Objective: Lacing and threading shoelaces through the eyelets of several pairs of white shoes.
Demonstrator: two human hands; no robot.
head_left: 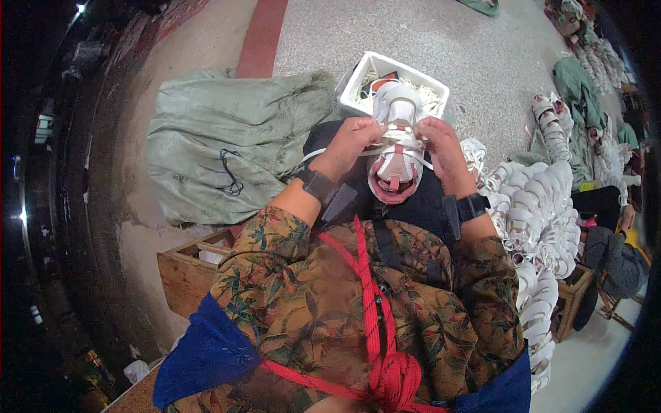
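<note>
Shoe (394, 164) over dark lap (430, 193), toe toward white box (350, 89). I read left hand (359, 136) and right hand (441, 142) apart, each pinching lace (401, 143). Crossings present; loose ends untied, lacing apparently unfinished.

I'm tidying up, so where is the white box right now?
In the head view, the white box is near the top, slightly right of centre, just beyond the shoe and right of the grey-green sack.
</note>
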